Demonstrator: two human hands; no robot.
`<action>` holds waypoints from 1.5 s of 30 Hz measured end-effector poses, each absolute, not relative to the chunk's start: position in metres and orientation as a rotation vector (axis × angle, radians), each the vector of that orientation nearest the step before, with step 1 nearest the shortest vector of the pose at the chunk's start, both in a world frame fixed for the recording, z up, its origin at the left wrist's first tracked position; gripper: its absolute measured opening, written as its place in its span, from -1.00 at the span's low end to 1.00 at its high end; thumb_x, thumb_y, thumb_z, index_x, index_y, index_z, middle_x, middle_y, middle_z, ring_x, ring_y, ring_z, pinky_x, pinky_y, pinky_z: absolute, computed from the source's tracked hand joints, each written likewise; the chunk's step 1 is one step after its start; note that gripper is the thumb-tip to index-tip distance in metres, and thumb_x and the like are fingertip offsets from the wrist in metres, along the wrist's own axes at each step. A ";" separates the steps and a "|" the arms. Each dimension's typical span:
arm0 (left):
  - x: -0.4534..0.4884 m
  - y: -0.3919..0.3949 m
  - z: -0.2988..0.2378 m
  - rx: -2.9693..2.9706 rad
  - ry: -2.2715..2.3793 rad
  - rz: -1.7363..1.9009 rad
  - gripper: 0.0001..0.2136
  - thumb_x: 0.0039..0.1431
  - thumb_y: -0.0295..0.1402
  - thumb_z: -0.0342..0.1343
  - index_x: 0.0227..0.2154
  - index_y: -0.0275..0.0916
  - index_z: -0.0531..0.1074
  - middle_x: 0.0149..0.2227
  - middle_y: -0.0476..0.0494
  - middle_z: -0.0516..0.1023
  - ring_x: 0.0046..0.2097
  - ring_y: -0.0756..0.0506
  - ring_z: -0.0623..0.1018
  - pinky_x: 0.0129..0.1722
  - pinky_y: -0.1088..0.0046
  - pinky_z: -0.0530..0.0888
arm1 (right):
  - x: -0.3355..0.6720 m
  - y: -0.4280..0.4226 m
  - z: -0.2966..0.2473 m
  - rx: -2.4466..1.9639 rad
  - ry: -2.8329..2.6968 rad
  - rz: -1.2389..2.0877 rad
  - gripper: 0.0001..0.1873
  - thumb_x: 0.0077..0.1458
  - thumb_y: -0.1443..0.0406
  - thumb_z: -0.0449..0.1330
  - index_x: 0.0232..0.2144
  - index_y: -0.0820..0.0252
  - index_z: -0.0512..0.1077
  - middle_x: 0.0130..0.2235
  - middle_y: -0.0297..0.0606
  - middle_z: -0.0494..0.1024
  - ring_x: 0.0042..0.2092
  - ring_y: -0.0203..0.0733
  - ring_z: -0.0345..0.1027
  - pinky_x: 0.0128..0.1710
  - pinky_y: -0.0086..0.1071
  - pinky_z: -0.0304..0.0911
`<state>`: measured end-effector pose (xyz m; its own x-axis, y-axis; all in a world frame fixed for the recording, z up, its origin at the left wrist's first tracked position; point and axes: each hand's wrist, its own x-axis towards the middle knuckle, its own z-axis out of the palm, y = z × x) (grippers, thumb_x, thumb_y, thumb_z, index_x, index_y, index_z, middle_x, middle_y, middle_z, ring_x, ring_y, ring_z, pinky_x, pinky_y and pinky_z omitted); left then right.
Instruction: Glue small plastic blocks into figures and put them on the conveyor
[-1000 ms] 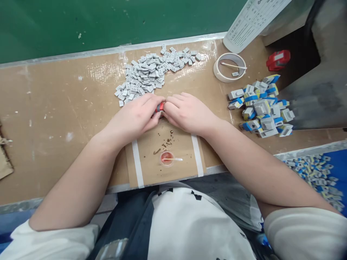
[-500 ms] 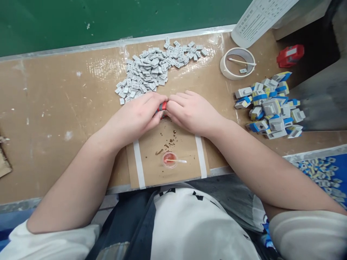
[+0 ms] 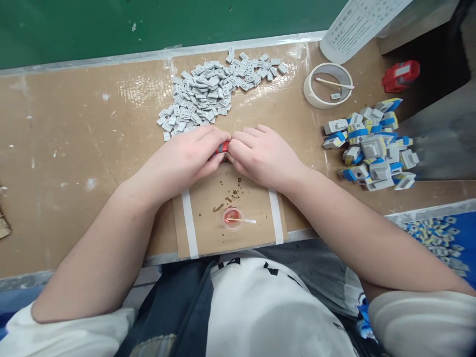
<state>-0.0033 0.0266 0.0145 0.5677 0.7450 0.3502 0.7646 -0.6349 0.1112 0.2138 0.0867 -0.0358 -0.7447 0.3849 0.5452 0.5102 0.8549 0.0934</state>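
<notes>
Between my two hands is a small red and dark grey piece (image 3: pixel 222 147), mostly covered by the fingers, so its kind does not show. My left hand (image 3: pixel 195 151) is closed on its left side, and my right hand (image 3: pixel 258 153) closes around its right side with the fingertips meeting. Toward my body, a small clear dish (image 3: pixel 232 225) of red liquid has a cotton swab (image 3: pixel 247 220) laid across it. Brown wet spots (image 3: pixel 235 192) dot the cardboard sheet (image 3: pixel 208 238) between dish and hands. Past my left hand spreads a heap of small grey plastic parts (image 3: pixel 203 94).
At the right are a pile of grey, blue and yellow parts (image 3: pixel 379 148), a tape roll (image 3: pixel 308 94) with a swab and a grey part inside, a red tool (image 3: pixel 400 77) and a white printed cylinder (image 3: pixel 336 49). A blue bin (image 3: pixel 464 238) of small parts sits lower right.
Both hands keep their hold on the red and grey piece with barely any movement. The view has shifted slightly.
</notes>
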 end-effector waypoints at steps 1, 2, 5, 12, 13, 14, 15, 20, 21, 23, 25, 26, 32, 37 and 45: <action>-0.003 0.027 0.014 -2.726 -1.326 -0.578 -0.67 0.42 -0.35 -0.09 0.10 -0.25 0.45 0.04 -0.29 0.56 0.09 -0.23 0.56 0.11 0.23 0.48 | 0.214 0.086 -0.036 -0.657 -2.504 -0.323 -0.61 0.50 0.24 -0.15 -0.15 0.28 0.43 -0.20 -0.07 0.48 -0.14 -0.12 0.21 -0.12 -0.25 -0.06; -0.002 0.027 0.014 -2.716 -1.334 -0.587 -0.68 0.41 -0.35 -0.09 0.09 -0.24 0.46 0.03 -0.28 0.56 0.07 -0.22 0.56 0.09 0.24 0.48 | 0.214 0.085 -0.036 -0.662 -2.502 -0.321 -0.62 0.49 0.24 -0.14 -0.16 0.27 0.43 -0.20 -0.07 0.48 -0.14 -0.12 0.21 -0.13 -0.25 -0.06; 0.001 0.027 0.011 -2.684 -1.343 -0.624 -0.68 0.37 -0.38 -0.09 0.05 -0.23 0.48 0.02 -0.26 0.57 0.05 -0.21 0.57 0.06 0.25 0.48 | 0.213 0.080 -0.036 -0.686 -2.488 -0.323 -0.66 0.48 0.25 -0.11 -0.18 0.26 0.42 -0.20 -0.08 0.49 -0.16 -0.11 0.21 -0.13 -0.24 -0.07; 0.002 0.029 0.007 -2.668 -1.318 -0.714 -0.69 0.37 -0.42 -0.08 0.05 -0.27 0.47 0.03 -0.28 0.58 0.05 -0.20 0.57 0.06 0.26 0.49 | 0.213 0.083 -0.033 -0.639 -2.473 -0.349 -0.66 0.49 0.24 -0.11 -0.17 0.26 0.42 -0.19 -0.12 0.49 -0.17 -0.13 0.23 -0.14 -0.26 -0.08; 0.002 0.028 0.007 -2.676 -1.309 -0.724 -0.70 0.39 -0.42 -0.08 0.06 -0.28 0.47 0.04 -0.29 0.58 0.05 -0.19 0.57 0.06 0.27 0.49 | 0.214 0.086 -0.032 -0.591 -2.496 -0.337 -0.65 0.50 0.23 -0.12 -0.17 0.27 0.41 -0.18 -0.12 0.50 -0.17 -0.14 0.24 -0.15 -0.26 -0.07; 0.002 0.028 0.007 -2.687 -1.303 -0.732 -0.70 0.39 -0.41 -0.07 0.07 -0.28 0.46 0.05 -0.29 0.58 0.06 -0.19 0.57 0.07 0.27 0.49 | 0.215 0.088 -0.031 -0.545 -2.513 -0.330 -0.64 0.51 0.22 -0.12 -0.16 0.27 0.41 -0.16 -0.12 0.50 -0.16 -0.15 0.24 -0.15 -0.27 -0.07; 0.001 0.028 0.007 -2.698 -1.300 -0.734 -0.71 0.39 -0.41 -0.05 0.08 -0.27 0.45 0.06 -0.29 0.58 0.06 -0.19 0.57 0.07 0.28 0.48 | 0.217 0.090 -0.030 -0.511 -2.521 -0.331 -0.64 0.51 0.22 -0.12 -0.16 0.27 0.41 -0.16 -0.12 0.50 -0.15 -0.15 0.25 -0.15 -0.27 -0.06; 0.000 0.029 0.006 -2.694 -1.318 -0.753 -0.69 0.35 -0.38 0.02 0.09 -0.27 0.44 0.07 -0.27 0.58 0.09 -0.20 0.56 0.09 0.29 0.47 | 0.218 0.091 -0.028 -0.499 -2.506 -0.364 -0.75 0.45 0.27 -0.03 -0.15 0.28 0.41 -0.15 -0.13 0.49 -0.13 -0.15 0.27 -0.15 -0.27 -0.05; 0.000 0.029 0.006 -2.692 -1.333 -0.760 -0.69 0.34 -0.38 0.03 0.09 -0.28 0.44 0.06 -0.26 0.59 0.09 -0.20 0.56 0.09 0.29 0.47 | 0.217 0.090 -0.029 -0.506 -2.506 -0.362 -0.76 0.45 0.27 -0.01 -0.15 0.28 0.40 -0.15 -0.13 0.49 -0.12 -0.15 0.27 -0.14 -0.27 -0.05; 0.000 0.030 0.006 -2.690 -1.368 -0.775 -0.68 0.33 -0.37 0.03 0.09 -0.28 0.45 0.05 -0.24 0.60 0.07 -0.19 0.57 0.09 0.29 0.46 | 0.216 0.090 -0.029 -0.512 -2.502 -0.358 -0.78 0.44 0.27 0.00 -0.16 0.28 0.39 -0.14 -0.14 0.49 -0.12 -0.15 0.28 -0.13 -0.27 -0.02; -0.001 0.031 0.006 -2.691 -1.407 -0.801 -0.66 0.31 -0.35 0.05 0.10 -0.29 0.47 0.04 -0.22 0.60 0.06 -0.19 0.57 0.09 0.29 0.46 | 0.215 0.091 -0.029 -0.488 -2.484 -0.359 -0.80 0.44 0.28 0.01 -0.17 0.28 0.39 -0.16 -0.15 0.49 -0.13 -0.15 0.28 -0.12 -0.27 0.00; -0.001 0.031 0.007 -2.697 -1.425 -0.816 -0.65 0.31 -0.34 0.05 0.10 -0.30 0.47 0.04 -0.22 0.60 0.06 -0.19 0.57 0.09 0.29 0.46 | 0.215 0.092 -0.029 -0.467 -2.469 -0.358 -0.81 0.43 0.28 0.02 -0.17 0.28 0.38 -0.17 -0.16 0.49 -0.14 -0.16 0.28 -0.12 -0.28 0.02; -0.004 0.035 0.006 -2.809 -1.661 -1.214 -0.61 0.25 -0.31 0.13 0.12 -0.25 0.47 -0.01 -0.15 0.60 -0.05 -0.14 0.57 0.02 0.30 0.49 | 0.219 0.099 -0.024 -0.428 -2.404 -0.025 -0.77 0.46 0.25 0.02 -0.23 0.27 0.35 -0.26 -0.24 0.47 -0.27 -0.27 0.25 -0.20 -0.36 0.04; -0.007 0.044 0.005 -2.927 -1.836 -2.057 -0.61 0.11 -0.33 0.15 0.03 -0.23 0.45 -0.03 -0.19 0.58 -0.29 -0.04 0.48 -0.39 0.44 0.38 | 0.241 0.084 -0.003 -0.317 -2.301 0.176 -0.67 0.47 0.16 0.06 -0.30 0.27 0.33 -0.37 -0.32 0.38 -0.34 -0.38 0.16 -0.24 -0.44 0.05; -0.006 0.044 0.005 -3.309 -0.955 -1.989 -0.44 0.00 -0.34 0.43 0.01 -0.14 0.27 -0.08 -0.13 0.51 -0.22 -0.01 0.49 -0.27 0.47 0.45 | 0.265 0.001 -0.026 -0.380 -2.536 0.243 -0.56 0.41 0.15 0.09 -0.48 0.28 0.23 -0.46 -0.34 0.28 -0.41 -0.38 0.01 -0.35 -0.40 -0.12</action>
